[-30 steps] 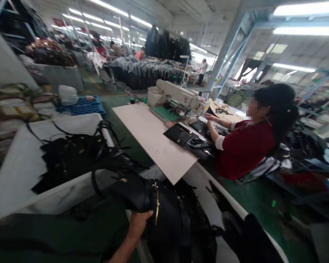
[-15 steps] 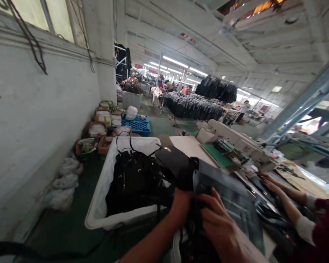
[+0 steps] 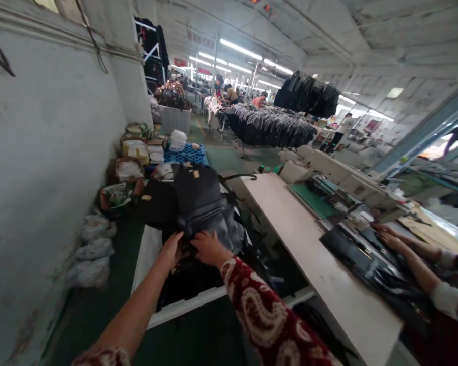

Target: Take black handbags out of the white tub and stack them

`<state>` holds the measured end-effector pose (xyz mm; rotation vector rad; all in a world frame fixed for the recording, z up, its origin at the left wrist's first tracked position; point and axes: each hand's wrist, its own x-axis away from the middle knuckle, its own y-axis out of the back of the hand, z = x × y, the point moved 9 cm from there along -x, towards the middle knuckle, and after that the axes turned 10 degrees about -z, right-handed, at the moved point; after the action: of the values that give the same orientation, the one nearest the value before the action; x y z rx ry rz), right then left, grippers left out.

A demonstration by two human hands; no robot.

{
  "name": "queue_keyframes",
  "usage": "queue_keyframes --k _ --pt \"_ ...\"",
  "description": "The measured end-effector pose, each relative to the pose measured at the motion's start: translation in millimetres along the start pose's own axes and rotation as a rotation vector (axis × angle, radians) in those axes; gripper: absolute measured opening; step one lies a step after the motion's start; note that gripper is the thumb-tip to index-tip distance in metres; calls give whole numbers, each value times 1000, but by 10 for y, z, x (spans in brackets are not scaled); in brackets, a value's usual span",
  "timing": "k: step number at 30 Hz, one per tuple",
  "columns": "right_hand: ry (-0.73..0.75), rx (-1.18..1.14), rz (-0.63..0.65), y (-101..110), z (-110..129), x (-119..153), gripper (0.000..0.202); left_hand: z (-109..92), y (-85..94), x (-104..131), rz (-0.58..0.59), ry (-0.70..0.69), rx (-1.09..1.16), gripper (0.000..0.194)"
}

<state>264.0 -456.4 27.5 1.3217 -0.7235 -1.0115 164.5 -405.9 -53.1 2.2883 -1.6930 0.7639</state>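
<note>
Both hands have hold of black bags with rounded flaps and small gold-coloured fittings, above the white bin (image 3: pixel 191 303). My left hand (image 3: pixel 172 250) grips the near edge of the black bag (image 3: pixel 209 216), its fingertips partly hidden in the dark material. Close beside it, my right hand (image 3: pixel 209 248) has its fingers curled on the same bag's near edge. A second rounded black flap (image 3: pixel 159 204) lies against the bag's left side; whether it belongs to the same bag I cannot tell. Thin straps hang off to the right.
To the right stands a pale worktable (image 3: pixel 290 229) with a sewing machine (image 3: pixel 347 178). A co-worker's hands (image 3: pixel 391 238) rest on black pieces (image 3: pixel 361 254) there. Plastic sacks (image 3: pixel 93 249) and boxes line the wall at left, near a blue pallet (image 3: pixel 187 153).
My hands have carried the black bag left, from beside the worktable to over the white bin. The view has turned downward, and more of the tabletop now shows.
</note>
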Motion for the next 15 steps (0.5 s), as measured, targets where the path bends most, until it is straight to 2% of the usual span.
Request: queue_keyframes --k 2,4,5,7,9,10,13,15 --pt "-143 -95 17 -735 16 319 54 481 374 -25 -153 15 -64 40" --pt "-105 -207 11 -1248 253 778 48 870 553 -3 -184 -3 -89 41" --pt "-90 -253 -16 -1387 359 1031 42 1034 567 20 -173 -12 -100 41" --pt "-103 -344 -98 -1474 470 1546 31 1320 449 107 -120 -20 -129 41" --pt "-190 -413 -179 -1436 402 2067 30 1558 175 275 -66 -46 -166 43" --pt "-245 -436 -198 -1426 322 2338 30 1660 -17 399 -33 -82 -182 43" --pt "-456 -480 -181 -1548 -10 3256 27 2019 -756 955 123 -217 -214 39" --pt "-641 -486 -182 -1711 -232 3983 24 2416 -1291 1452 293 -226 -251 36"
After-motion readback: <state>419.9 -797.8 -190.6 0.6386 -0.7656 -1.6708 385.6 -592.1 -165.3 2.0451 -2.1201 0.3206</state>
